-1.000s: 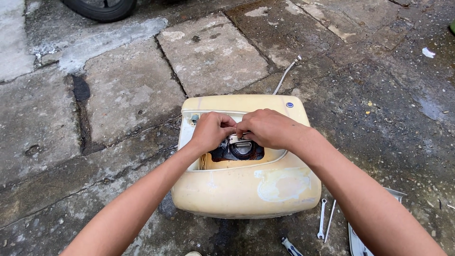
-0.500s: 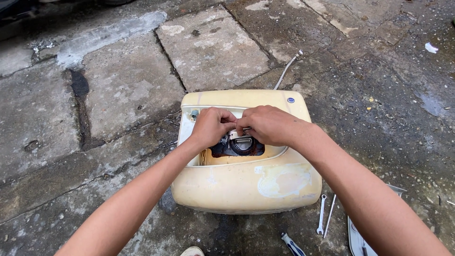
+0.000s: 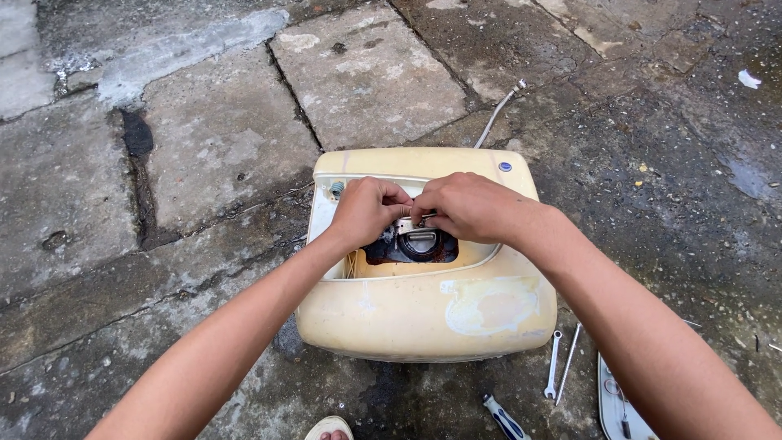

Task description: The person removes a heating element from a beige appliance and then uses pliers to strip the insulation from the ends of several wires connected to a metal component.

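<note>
A yellowed cream plastic casing (image 3: 423, 310) lies on the stone ground, with a rectangular opening in its top. Inside the opening sits a dark round part with a metal ring (image 3: 419, 243). My left hand (image 3: 366, 210) and my right hand (image 3: 464, 205) meet over that opening, fingertips pinched together on a small metal piece just above the round part. What exactly the fingers hold is hidden by the hands. A small blue button (image 3: 506, 166) marks the casing's far right corner.
A thin white cable (image 3: 497, 110) runs away from the casing's far edge. A spanner (image 3: 554, 365), a thin metal rod (image 3: 568, 363) and a screwdriver with a blue and black handle (image 3: 505, 417) lie at the near right. A toe in a sandal (image 3: 330, 428) shows at the bottom.
Both hands stay pinched over the opening with only slight finger shifts. The view has tilted down a little, so the casing sits higher in the frame.
</note>
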